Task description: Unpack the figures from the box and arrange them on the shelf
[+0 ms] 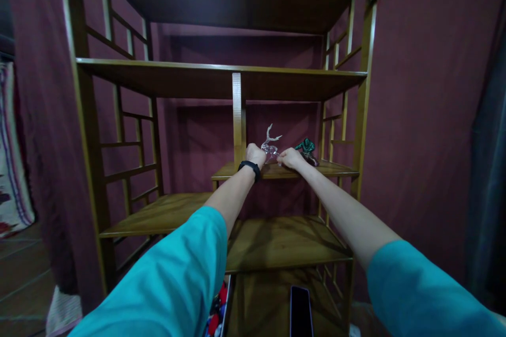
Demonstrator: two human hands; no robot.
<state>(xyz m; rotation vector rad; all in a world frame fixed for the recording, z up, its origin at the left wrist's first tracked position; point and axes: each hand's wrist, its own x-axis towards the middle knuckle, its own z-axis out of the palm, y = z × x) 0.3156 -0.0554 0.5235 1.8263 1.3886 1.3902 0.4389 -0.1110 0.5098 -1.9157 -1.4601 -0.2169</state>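
A clear, glassy deer figurine (pixel 270 150) with tall antlers is at the front of the raised right shelf (pixel 336 169). My left hand (pixel 255 155), with a black band at the wrist, is closed against its left side, the fingertips hidden behind the fist. From the right, my right hand (pixel 291 159) pinches the figurine's lower right part between thumb and fingers. Whether its base rests on the shelf is unclear. Just right of my right hand stands a dark green ornament (pixel 307 147) on a brownish base, partly covered by that hand.
The wooden shelf unit (pixel 221 67) has an upright divider (pixel 237 116) left of my hands and another board above them. Lower down are a dark phone (pixel 301 311) and a box of red and blue items (pixel 216 309). A maroon wall (pixel 419 116) lies behind.
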